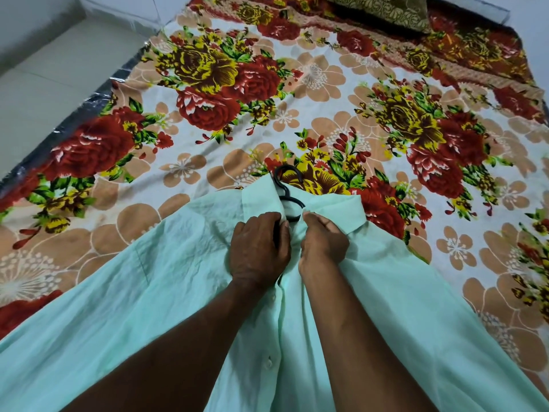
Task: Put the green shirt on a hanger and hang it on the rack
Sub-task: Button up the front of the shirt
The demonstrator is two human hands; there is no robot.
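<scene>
Green shirt [148, 292] spread on floral bedsheet [326, 99], left hand [258, 248] and right hand [322, 243] pinching its collar, hanger [286, 185] just beyond

bed [98, 93], floral sheet | green shirt [148, 292] spread near edge | brocade pillow [383, 10] far end

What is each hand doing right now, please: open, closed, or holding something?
Left hand: closed, pinching the green shirt at the collar opening, over the black hanger.
Right hand: closed, pinching the shirt's other front edge.
</scene>
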